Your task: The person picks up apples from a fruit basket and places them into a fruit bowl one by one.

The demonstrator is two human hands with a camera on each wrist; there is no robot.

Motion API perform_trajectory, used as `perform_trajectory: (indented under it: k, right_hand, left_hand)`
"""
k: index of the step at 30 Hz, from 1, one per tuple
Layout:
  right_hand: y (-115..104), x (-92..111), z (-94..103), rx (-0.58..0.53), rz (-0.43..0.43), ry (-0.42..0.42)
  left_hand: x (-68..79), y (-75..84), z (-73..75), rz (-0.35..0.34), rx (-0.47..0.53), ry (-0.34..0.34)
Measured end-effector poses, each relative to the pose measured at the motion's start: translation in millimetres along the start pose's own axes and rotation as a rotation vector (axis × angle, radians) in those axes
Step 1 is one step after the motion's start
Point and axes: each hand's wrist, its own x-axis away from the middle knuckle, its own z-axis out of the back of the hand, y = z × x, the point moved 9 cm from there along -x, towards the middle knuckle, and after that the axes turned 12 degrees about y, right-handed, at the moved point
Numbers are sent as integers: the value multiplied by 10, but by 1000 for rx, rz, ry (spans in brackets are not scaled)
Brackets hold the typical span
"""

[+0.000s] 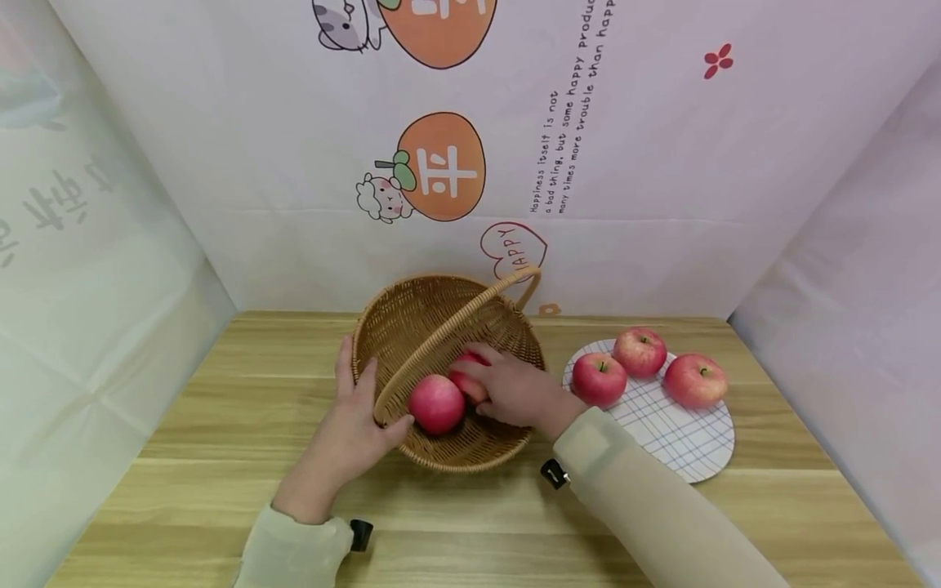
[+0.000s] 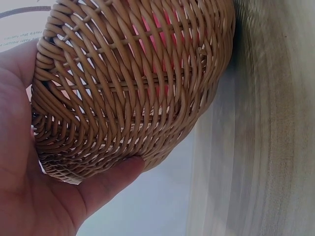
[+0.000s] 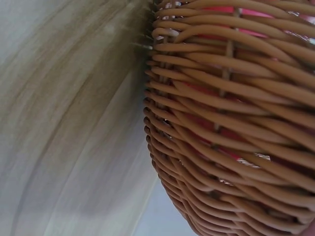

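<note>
A woven wicker basket (image 1: 419,306) with an arched handle (image 1: 448,327) stands on the wooden table, its opening facing me. My left hand (image 1: 354,433) grips its left side; in the left wrist view the thumb and fingers lie around the woven wall (image 2: 128,88). Inside sits a pinkish-red apple (image 1: 437,405). Just right of it, my right hand (image 1: 515,392) reaches over the rim and holds a second apple (image 1: 467,380), partly hidden by the fingers. Red shows through the weave (image 3: 231,98) in the right wrist view, where the right hand is mostly out of sight.
To the basket's right, an oval white mat (image 1: 680,445) with a blue grid carries three apples: one at its left (image 1: 599,379), one at the back (image 1: 640,352) and one at the right (image 1: 695,380). A printed white backdrop (image 1: 632,163) rises behind the table (image 1: 220,457).
</note>
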Motion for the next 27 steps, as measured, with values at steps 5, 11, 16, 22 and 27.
perform_trajectory:
  k: [5, 11, 16, 22, 27]
  right_hand:
    - [31, -15, 18, 31, -6, 46]
    - [34, -4, 27, 52, 1, 59]
    - [76, 17, -13, 64, -51, 25]
    - [72, 18, -22, 83, -51, 37]
    - [29, -6, 1, 100, -11, 60]
  left_hand:
    - [0, 16, 0, -1, -4, 8]
    - [3, 21, -10, 4, -14, 4]
    - [-1, 37, -6, -17, -18, 16]
    - [-4, 43, -7, -29, -23, 25]
    - [-7, 33, 0, -26, -19, 33]
